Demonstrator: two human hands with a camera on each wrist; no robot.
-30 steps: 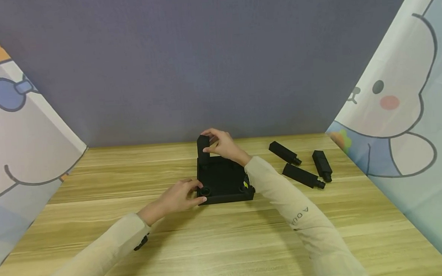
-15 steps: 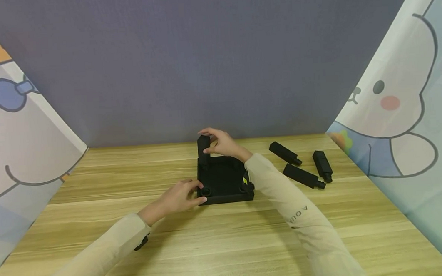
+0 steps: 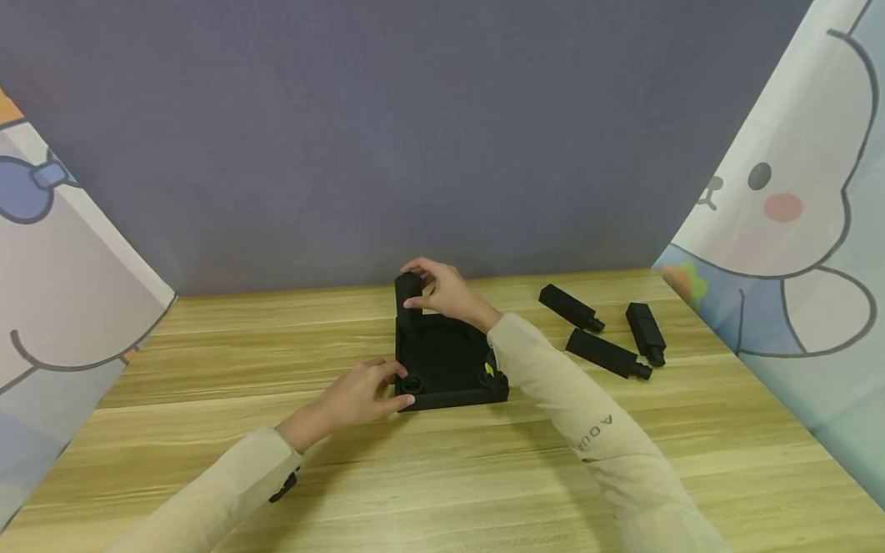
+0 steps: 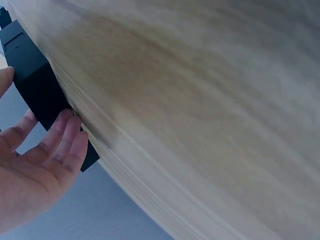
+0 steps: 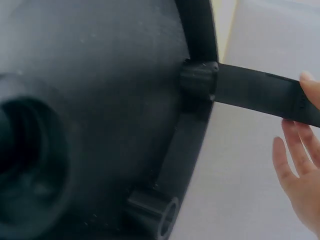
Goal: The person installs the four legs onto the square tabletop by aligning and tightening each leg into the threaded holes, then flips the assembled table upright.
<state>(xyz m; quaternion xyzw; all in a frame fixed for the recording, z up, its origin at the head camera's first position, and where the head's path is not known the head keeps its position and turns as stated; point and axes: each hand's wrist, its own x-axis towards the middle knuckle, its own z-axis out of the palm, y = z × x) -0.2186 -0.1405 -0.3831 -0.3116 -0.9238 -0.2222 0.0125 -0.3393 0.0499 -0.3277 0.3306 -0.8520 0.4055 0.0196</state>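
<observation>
In the head view, my right hand (image 3: 449, 294) pinches a black square-sided leg (image 3: 411, 321) near its upper end. The leg stands upright at the far left corner of a shallow black square tray-like panel (image 3: 456, 398). The right wrist view shows the leg (image 5: 255, 91) meeting a round corner socket (image 5: 199, 80), its joining end hidden inside. With thumb and fingers, my left hand (image 3: 353, 394) grips the panel's near left corner, close beside an unfilled round socket (image 3: 412, 384). Another hollow socket (image 5: 155, 210) shows in the right wrist view.
Three loose black legs with narrower ends, one farther back (image 3: 567, 304), one nearer (image 3: 607, 354) and one at the right (image 3: 645, 331), lie on the wooden table (image 3: 454, 493). A grey partition (image 3: 435, 126) stands right behind the panel. Patterned cloth walls flank both sides.
My right thumb has shifted slightly on the leg, which looks turned a little in place. The panel and my left hand have stayed where they were.
</observation>
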